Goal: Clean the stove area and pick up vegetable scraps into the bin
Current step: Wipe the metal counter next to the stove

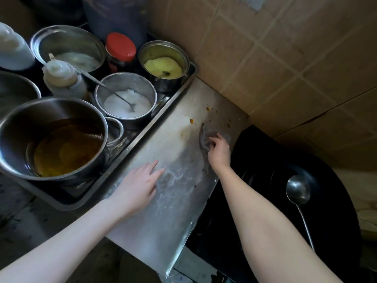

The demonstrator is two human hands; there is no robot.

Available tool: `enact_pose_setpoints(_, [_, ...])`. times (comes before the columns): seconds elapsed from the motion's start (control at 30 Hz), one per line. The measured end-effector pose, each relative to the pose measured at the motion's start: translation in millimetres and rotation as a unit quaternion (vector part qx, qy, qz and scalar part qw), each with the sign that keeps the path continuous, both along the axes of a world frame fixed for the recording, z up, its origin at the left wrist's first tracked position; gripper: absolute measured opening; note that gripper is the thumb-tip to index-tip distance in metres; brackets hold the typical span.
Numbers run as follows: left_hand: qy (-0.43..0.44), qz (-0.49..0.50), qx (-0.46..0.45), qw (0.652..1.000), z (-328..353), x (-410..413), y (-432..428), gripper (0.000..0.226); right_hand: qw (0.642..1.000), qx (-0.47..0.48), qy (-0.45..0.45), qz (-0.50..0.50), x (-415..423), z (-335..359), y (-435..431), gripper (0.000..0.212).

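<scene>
Steel counter (173, 201) carries orange crumbs (191, 120); right hand (219, 152) grips one grey cloth (204, 137), left hand (138, 186) lies flat, fingers straight; four pots (126, 82) beside.

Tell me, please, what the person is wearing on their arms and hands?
Nothing that shows: the left hand and right hand are ungloved, both forearms are bare up to the frame's edge, and no sleeve, watch, bracelet or ring is visible.

Steel stove surround (173, 201): whitish smeared film across its near half. Grey cloth (204, 137) lies crumpled near its far right edge. Small orange scraps (191, 120) scattered just beyond the cloth.
</scene>
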State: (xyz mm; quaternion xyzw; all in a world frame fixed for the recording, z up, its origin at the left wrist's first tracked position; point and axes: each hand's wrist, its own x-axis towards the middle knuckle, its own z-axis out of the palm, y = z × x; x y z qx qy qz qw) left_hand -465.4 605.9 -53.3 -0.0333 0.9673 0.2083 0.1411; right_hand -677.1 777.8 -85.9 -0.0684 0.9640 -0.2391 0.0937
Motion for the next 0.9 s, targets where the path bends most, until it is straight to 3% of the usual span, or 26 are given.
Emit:
enact_pose_setpoints(0.2, [0.002, 0.017, 0.007, 1.0, -3, 1, -5, 0.054, 1.0, 0.011, 0.015, -0.021, 28, 2, 21, 0.028])
enact_pose_setpoints(0.43, [0.006, 0.03, -0.012, 0.999, -7, -16, -4, 0.055, 0.994, -0.002, 0.026, 0.103, 64, -9, -9, 0.029])
enact_pose_setpoints(0.73, [0.001, 0.043, -0.024, 0.999, -14, -35, -4, 0.055, 0.985, 0.011, 0.014, 0.173, 9, -3, -69, 0.034])
enact_pose_setpoints(0.9, [0.014, 0.051, -0.036, 0.998, -10, -49, -7, 0.054, 0.989, 0.052, -0.009, 0.135, -36, 5, -65, 0.033])
